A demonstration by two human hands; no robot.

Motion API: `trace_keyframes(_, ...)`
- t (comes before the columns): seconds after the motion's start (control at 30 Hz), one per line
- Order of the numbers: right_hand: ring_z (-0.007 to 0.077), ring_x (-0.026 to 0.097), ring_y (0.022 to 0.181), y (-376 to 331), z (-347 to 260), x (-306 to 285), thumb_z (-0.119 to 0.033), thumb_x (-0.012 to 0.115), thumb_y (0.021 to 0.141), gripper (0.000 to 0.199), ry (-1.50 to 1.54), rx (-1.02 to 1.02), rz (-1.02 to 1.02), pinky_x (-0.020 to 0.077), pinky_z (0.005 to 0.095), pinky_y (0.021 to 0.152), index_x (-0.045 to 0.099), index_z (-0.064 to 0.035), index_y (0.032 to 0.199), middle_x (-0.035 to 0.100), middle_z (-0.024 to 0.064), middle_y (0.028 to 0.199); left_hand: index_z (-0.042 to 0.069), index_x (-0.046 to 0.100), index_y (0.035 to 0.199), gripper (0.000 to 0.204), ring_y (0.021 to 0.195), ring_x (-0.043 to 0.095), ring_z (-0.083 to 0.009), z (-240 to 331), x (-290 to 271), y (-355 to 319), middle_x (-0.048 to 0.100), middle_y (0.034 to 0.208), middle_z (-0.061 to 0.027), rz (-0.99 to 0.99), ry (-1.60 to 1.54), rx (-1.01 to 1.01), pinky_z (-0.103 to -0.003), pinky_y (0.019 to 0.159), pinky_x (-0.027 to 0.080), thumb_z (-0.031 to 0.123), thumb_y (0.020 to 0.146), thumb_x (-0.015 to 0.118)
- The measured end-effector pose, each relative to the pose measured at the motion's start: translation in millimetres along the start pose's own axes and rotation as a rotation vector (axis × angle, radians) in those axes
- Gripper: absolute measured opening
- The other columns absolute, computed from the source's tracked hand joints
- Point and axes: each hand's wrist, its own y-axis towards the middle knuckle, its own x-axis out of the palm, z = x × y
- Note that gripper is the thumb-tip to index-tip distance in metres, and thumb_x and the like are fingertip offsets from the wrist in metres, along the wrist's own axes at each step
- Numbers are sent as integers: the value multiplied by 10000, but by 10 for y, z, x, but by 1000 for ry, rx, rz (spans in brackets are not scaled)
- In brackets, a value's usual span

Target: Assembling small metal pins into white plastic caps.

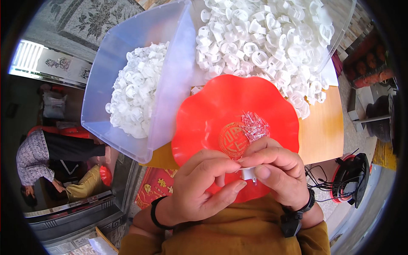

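Note:
Over the near part of a red scalloped plastic plate [199, 106], my two hands meet. Between thumb and bent fingers, my right hand [280, 172] pinches a small white plastic piece [248, 173]; a clear bit sticks out below it. My left hand [199, 187] has its fingers curled in against the piece, index fingertip beside the right fingertips and thumb lower down. Something thin and pale shows at that index fingertip, too small to name. On the plate lies a pile of thin clear pin-like parts [255, 126], beside a gold printed emblem.
Left of the plate stands a translucent plastic bin [100, 91] partly filled with small white pieces [140, 89]. Behind it, a heap of white ring-shaped parts [263, 42] spreads over the wooden table [321, 127]. Black cables [321, 182] lie at right. Another person [36, 157] bends over at far left.

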Motion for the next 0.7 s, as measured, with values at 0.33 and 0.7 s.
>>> trace_keyframes(0.33, 108, 482, 670, 138, 26, 184, -246, 426, 951, 266, 207, 57, 318, 389, 239, 609, 476, -41, 789, 540, 87, 761, 39, 582, 842, 216, 552, 511, -145, 13, 98, 65, 577, 727, -66, -56, 149, 117, -261, 493, 397, 2, 687, 729)
trace_keyframes(0.7, 110, 406, 560, 149, 104, 138, -357, 263, 1000, 502, 159, -15, 447, 337, 249, 534, 452, -43, 657, 488, 73, 641, 26, 589, 873, 258, 576, 553, -208, 28, 227, 99, 592, 759, -71, -67, 309, 336, -309, 515, 450, -6, 653, 720)
